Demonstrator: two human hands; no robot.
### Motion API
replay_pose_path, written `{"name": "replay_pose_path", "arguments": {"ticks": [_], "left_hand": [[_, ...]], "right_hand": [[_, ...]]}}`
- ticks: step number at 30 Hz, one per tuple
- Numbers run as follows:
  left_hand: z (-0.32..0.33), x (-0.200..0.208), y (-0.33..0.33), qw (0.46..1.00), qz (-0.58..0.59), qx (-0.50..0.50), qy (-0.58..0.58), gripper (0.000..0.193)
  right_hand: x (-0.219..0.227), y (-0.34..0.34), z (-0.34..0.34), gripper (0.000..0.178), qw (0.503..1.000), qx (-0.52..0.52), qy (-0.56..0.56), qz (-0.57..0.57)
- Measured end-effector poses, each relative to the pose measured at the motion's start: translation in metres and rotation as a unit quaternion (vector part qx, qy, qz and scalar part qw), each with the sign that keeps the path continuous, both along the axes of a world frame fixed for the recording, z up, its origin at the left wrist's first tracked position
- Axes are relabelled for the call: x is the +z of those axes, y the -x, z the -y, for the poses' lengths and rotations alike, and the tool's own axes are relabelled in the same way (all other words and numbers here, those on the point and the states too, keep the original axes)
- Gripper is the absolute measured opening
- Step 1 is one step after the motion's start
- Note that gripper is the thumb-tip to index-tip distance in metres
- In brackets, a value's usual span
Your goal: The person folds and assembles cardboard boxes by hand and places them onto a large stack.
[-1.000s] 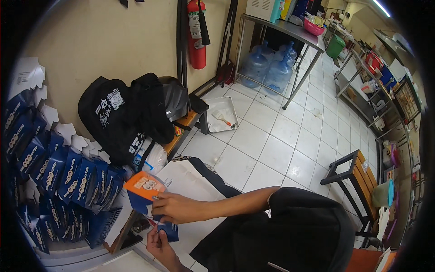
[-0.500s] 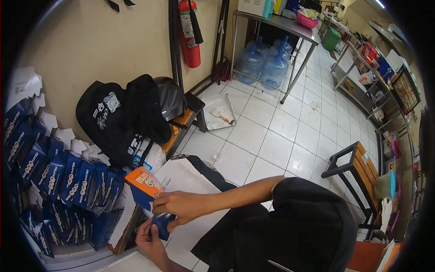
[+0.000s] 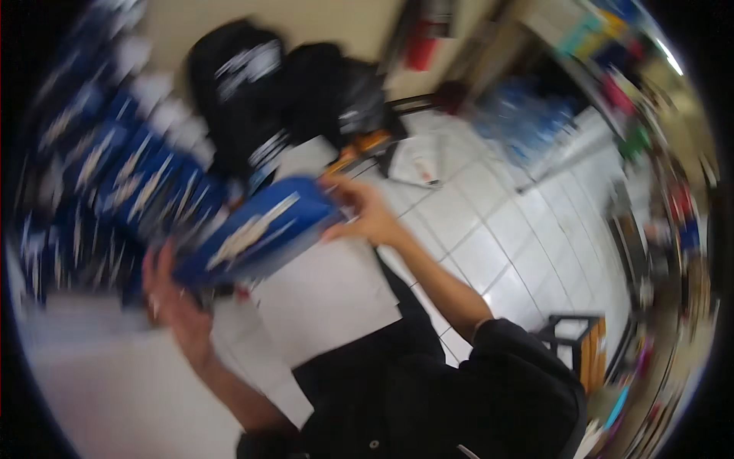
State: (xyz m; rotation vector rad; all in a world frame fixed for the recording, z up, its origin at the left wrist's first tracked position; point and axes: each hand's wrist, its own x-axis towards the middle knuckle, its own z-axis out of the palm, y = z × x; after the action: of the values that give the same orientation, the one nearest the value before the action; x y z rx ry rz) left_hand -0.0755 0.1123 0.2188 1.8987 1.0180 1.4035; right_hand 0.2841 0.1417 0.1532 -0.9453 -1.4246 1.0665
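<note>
A folded blue carton (image 3: 264, 226) with pale lettering is held up at a tilt between my hands, smeared by motion. My right hand (image 3: 363, 214) grips its upper right end, thumb below and fingers above. At the lower left end, my left hand (image 3: 180, 302) bears against the carton with its fingers pointing up; blur hides part of this contact. Under the carton, a flat white cardboard sheet (image 3: 329, 302) lies across my lap.
Stacked blue cartons (image 3: 122, 168) with white flaps fill the left side. A black bag (image 3: 237, 92) rests against the wall. Beyond are a white tray (image 3: 417, 161) on the tiled floor, large blue water bottles (image 3: 527, 118) and a wooden-topped stool (image 3: 592, 352) at the right.
The carton has gone from partly folded, with its orange panel showing, to a blue closed-looking shape. My hands have moved up and apart to its two ends. The view has swung left.
</note>
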Motion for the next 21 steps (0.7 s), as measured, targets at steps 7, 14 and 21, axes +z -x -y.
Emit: {"name": "replay_pose_path", "arguments": {"ticks": [7, 14, 21], "left_hand": [[0.003, -0.028, -0.037, 0.879, 0.261, -0.148, 0.371, 0.074], [0.016, -0.065, -0.049, 0.855, 0.231, -0.075, 0.457, 0.041], [0.028, -0.086, -0.063, 0.865, 0.17, -0.069, 0.467, 0.027]], "right_hand": [[-0.091, 0.026, -0.002, 0.062, 0.9, 0.127, 0.156, -0.386], [-0.069, 0.046, 0.003, 0.064, 0.996, -0.082, 0.019, 0.018], [0.051, 0.068, -0.017, 0.039, 0.95, 0.173, -0.133, 0.225]]}}
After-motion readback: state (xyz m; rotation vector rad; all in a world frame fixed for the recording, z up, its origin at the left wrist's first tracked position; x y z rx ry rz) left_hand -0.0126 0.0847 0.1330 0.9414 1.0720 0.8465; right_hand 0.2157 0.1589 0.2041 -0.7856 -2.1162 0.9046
